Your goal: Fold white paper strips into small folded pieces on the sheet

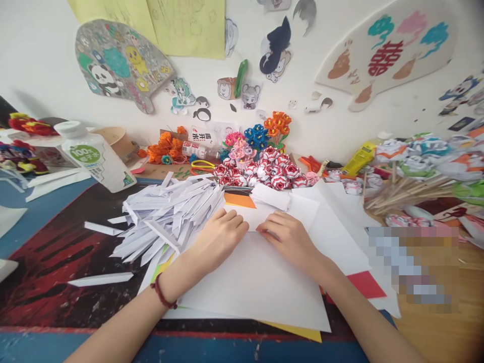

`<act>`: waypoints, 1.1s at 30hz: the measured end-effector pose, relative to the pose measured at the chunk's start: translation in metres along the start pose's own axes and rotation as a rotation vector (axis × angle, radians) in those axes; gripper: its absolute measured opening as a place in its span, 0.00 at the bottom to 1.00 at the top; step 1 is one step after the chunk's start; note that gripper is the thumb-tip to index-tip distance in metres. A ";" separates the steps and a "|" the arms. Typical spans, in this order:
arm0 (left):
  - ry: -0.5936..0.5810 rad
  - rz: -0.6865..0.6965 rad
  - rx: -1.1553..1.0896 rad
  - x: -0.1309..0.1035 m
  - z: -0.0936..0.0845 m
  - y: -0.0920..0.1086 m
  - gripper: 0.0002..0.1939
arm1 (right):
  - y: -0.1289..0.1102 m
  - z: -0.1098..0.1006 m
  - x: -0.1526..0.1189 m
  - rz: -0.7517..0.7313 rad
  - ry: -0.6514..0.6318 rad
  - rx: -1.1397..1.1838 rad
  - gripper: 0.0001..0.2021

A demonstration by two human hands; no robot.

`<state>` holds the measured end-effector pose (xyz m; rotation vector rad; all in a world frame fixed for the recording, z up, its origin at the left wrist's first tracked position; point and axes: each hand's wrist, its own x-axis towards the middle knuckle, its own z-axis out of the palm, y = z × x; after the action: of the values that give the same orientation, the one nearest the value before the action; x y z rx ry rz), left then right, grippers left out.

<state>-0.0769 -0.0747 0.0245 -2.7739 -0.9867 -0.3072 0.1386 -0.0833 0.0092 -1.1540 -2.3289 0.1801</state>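
Between my two hands is a small piece of white paper (pixel 252 218), held just above a stack of white sheets (pixel 249 282). My left hand (pixel 219 234), with a dark red cord bracelet at the wrist, is closed on the paper's left end, fingers curled. At the right end, my right hand (pixel 289 236) pinches the paper between thumb and fingers. A heap of folded white paper strips (pixel 166 212) lies beside my left hand. Behind my right hand are a few blank white slips (pixel 270 196). Palms and thumb tips are partly hidden.
Red-and-white paper flowers (pixel 270 171) stand at the back, with orange flowers (pixel 166 148) to their left. A white bottle (pixel 96 156) leans at left. Wrapped bundles on wooden sticks (pixel 408 194) crowd the right. Loose strips (pixel 100 279) lie on the dark red mat (pixel 49 272).
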 end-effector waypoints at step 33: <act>0.049 0.146 0.187 0.004 -0.002 0.005 0.08 | 0.003 -0.003 -0.002 -0.189 -0.097 -0.346 0.10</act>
<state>-0.0707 -0.0761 0.0268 -2.6366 -0.7548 -0.2469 0.1432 -0.0830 0.0096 -1.0903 -2.6090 -0.2507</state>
